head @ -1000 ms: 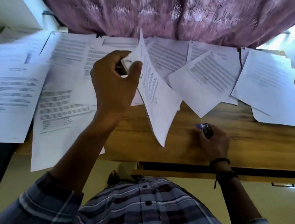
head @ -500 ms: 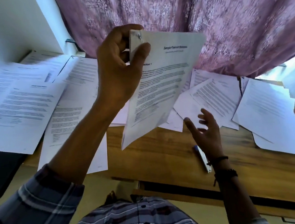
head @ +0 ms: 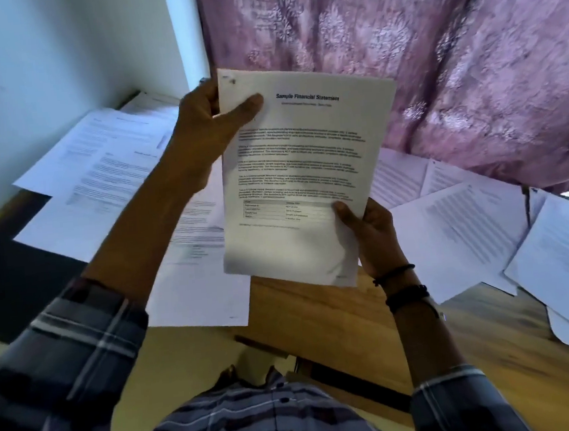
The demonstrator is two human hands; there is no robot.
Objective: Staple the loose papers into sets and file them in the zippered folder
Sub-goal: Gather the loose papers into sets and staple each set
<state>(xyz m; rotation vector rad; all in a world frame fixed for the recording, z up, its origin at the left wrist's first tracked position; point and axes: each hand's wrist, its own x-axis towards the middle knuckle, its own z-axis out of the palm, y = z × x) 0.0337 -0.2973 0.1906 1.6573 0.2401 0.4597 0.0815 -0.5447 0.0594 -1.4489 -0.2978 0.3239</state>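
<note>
A set of papers (head: 303, 165) headed "Sample Financial Statement" is held upright in front of me, above the wooden table (head: 319, 312). A small dark mark, possibly a staple, sits at its top left corner. My left hand (head: 210, 132) grips the set near that corner, thumb across the front. My right hand (head: 369, 232) holds the lower right edge, thumb on the page. Loose printed sheets (head: 107, 169) cover the table to the left, and more loose sheets (head: 477, 233) lie to the right. The stapler and the zippered folder are out of sight.
A pink patterned curtain (head: 399, 50) hangs behind the table. A white wall (head: 39, 65) stands at the left. A dark surface (head: 10, 280) lies under the left sheets. The table's front edge runs just above my checked shirt (head: 246, 425).
My left hand lifted the paper set off the table and turned its front page toward me. My right hand let go of the stapler on the table and took the set's lower right edge.
</note>
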